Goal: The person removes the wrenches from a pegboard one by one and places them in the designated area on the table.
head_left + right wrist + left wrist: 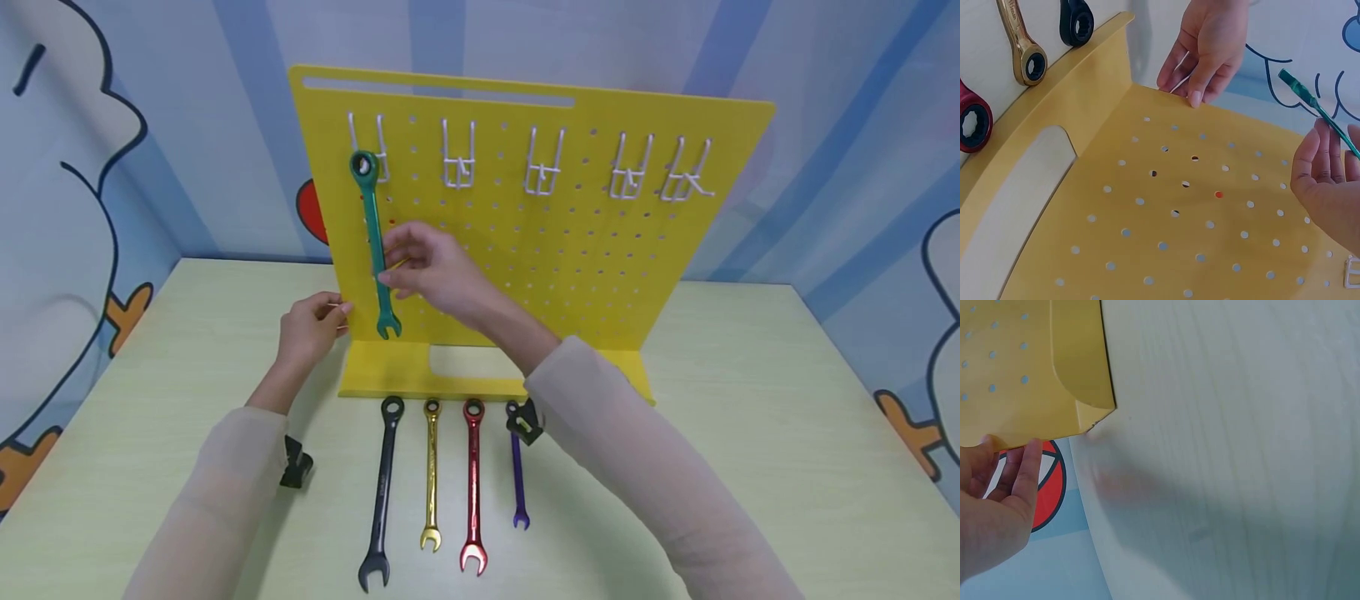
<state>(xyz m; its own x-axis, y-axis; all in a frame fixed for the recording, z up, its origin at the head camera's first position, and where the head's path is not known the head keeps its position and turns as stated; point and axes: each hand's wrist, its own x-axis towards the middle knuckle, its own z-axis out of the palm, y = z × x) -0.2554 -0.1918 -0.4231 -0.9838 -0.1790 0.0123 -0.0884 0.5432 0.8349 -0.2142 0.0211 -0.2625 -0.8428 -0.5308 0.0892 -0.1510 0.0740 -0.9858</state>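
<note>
A yellow pegboard (600, 250) stands on the table with a row of white hooks (543, 167) along its top. A green wrench (371, 217) hangs by its ring from the leftmost hook. My right hand (392, 260) pinches its shaft about halfway down; in the right wrist view the green wrench (1310, 103) runs along that hand's fingertips (1310, 147). My left hand (333, 310) holds the board's left edge low down, seen also as my left hand (1200, 81) in the right wrist view and my left hand (1019, 469) beside the pegboard (1016, 375).
Lying side by side on the pale table (750, 433) before the board's foot are a black wrench (382, 492), a gold wrench (431, 475), a red wrench (474, 483) and a small purple wrench (517, 475). The other hooks hang bare. A cartoon-painted wall stands behind.
</note>
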